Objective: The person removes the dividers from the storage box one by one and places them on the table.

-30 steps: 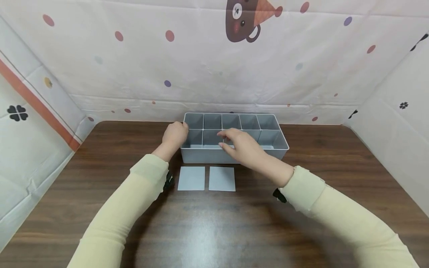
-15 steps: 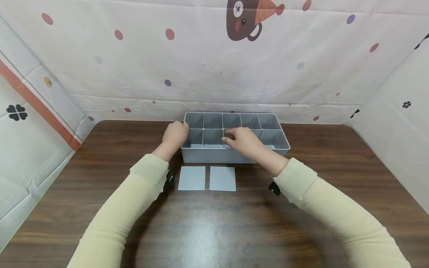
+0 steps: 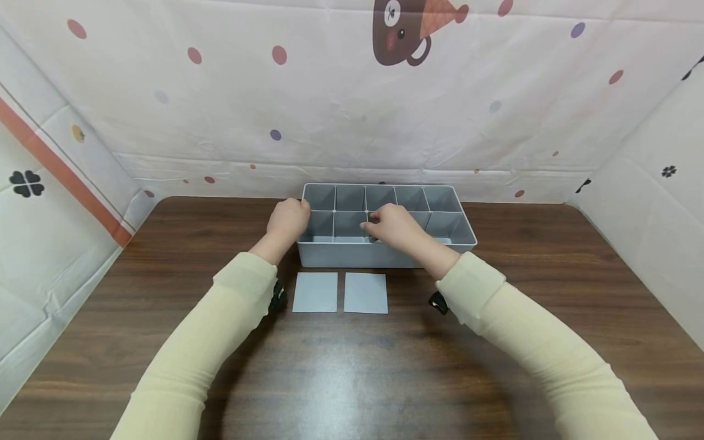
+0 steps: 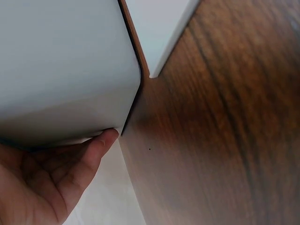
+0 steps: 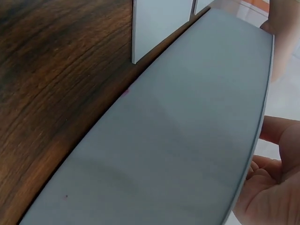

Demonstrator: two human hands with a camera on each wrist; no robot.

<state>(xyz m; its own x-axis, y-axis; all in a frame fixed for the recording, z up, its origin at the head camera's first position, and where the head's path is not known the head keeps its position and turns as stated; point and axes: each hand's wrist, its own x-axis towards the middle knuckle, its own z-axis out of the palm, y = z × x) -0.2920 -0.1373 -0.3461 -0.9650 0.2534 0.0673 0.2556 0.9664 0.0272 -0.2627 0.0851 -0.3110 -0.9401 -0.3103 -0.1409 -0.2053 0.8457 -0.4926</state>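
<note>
A grey divided storage box (image 3: 354, 255) with two rows of compartments stands at the back of the table. My left hand (image 3: 288, 219) grips its left side at the rim; in the left wrist view a digit of the left hand (image 4: 70, 180) touches the outer wall. My right hand (image 3: 397, 227) reaches over the front rim into the middle of the front row, fingers bent and thumb to the left. In the right wrist view the front wall partly hides the right hand (image 5: 274, 178), so whether it pinches a divider cannot be seen.
Two thin light-grey square panels (image 3: 315, 292) lie side by side on the brown wooden table (image 3: 352, 373), just in front of the box. A white patterned cloth (image 3: 220, 110) hangs close behind it and along both sides.
My right hand has moved slightly right and sunk lower into the front row, with thumb and fingers drawn nearer each other. The left hand keeps its place on the box.
</note>
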